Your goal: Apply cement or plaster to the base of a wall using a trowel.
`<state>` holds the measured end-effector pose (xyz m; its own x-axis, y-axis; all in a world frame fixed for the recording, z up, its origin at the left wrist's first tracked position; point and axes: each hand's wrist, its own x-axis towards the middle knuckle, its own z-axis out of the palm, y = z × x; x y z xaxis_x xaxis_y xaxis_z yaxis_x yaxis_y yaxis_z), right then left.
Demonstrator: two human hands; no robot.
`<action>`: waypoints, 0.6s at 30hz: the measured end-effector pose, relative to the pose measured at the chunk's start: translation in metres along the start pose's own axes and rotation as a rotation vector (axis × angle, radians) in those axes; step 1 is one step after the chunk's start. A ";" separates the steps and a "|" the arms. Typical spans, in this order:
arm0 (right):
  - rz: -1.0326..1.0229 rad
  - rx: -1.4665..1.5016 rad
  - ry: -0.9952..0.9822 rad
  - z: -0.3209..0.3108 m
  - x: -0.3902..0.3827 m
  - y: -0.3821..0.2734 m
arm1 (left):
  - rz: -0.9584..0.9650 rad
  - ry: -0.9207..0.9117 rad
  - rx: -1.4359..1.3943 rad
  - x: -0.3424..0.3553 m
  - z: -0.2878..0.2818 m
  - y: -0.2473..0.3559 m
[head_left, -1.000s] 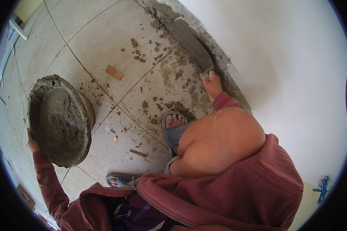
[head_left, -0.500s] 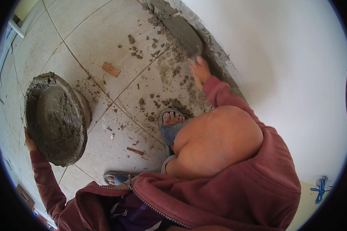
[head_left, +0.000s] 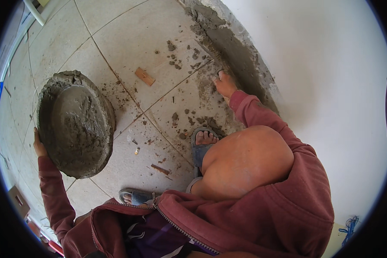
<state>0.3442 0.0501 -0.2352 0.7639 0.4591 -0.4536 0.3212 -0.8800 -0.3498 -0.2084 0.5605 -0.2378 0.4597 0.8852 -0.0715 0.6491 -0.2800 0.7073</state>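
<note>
In the head view, the left hand point(head_left: 39, 145) touches the left side of the basin point(head_left: 109, 112), grip unclear; rightward of it, the right hand point(head_left: 225, 85) curls around a trowel point(head_left: 214, 57). Crumb-strewn tiles point(head_left: 120, 47) separate basin and wall point(head_left: 331, 86).

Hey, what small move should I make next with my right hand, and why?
I'd probably work your right hand up along the grey mortar strip at the foot of the wall, toward its far end: it looks lumpy there, while the stretch nearer your hand looks smoother. Your left hand is at the tub.
</note>
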 end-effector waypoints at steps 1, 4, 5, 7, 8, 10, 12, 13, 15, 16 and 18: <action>-0.006 0.058 -0.033 0.004 0.007 0.002 | -0.022 -0.009 -0.062 -0.004 -0.001 0.006; -0.083 0.029 -0.066 0.000 0.006 -0.021 | -0.121 -0.033 -0.167 -0.003 0.005 0.022; -0.158 -0.044 -0.061 0.000 0.006 -0.033 | -0.188 -0.044 -0.202 -0.002 0.005 0.027; -0.181 0.006 -0.017 0.012 0.015 -0.038 | -0.187 -0.026 -0.182 -0.004 0.008 0.032; -0.201 0.057 0.032 0.018 0.019 -0.037 | -0.181 -0.010 -0.163 -0.006 0.008 0.032; -0.155 0.166 0.046 0.027 0.024 -0.028 | -0.165 -0.030 -0.169 -0.007 0.007 0.023; -0.106 0.275 0.056 0.028 0.024 -0.016 | -0.151 -0.051 -0.173 -0.006 0.004 0.014; 0.043 0.456 0.008 0.024 0.018 -0.011 | -0.097 -0.023 -0.126 -0.005 0.005 0.009; 0.197 0.632 -0.039 0.026 0.002 0.001 | -0.045 0.001 -0.082 -0.006 0.009 0.003; 0.087 0.443 -0.107 0.032 -0.008 0.005 | 0.014 0.017 -0.063 -0.005 0.010 0.002; -0.020 0.252 -0.172 0.037 -0.011 0.007 | 0.074 0.032 -0.045 -0.003 0.009 0.001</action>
<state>0.3172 0.0434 -0.2623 0.6461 0.5089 -0.5688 0.1696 -0.8224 -0.5430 -0.2038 0.5540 -0.2434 0.4858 0.8741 0.0042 0.5853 -0.3289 0.7411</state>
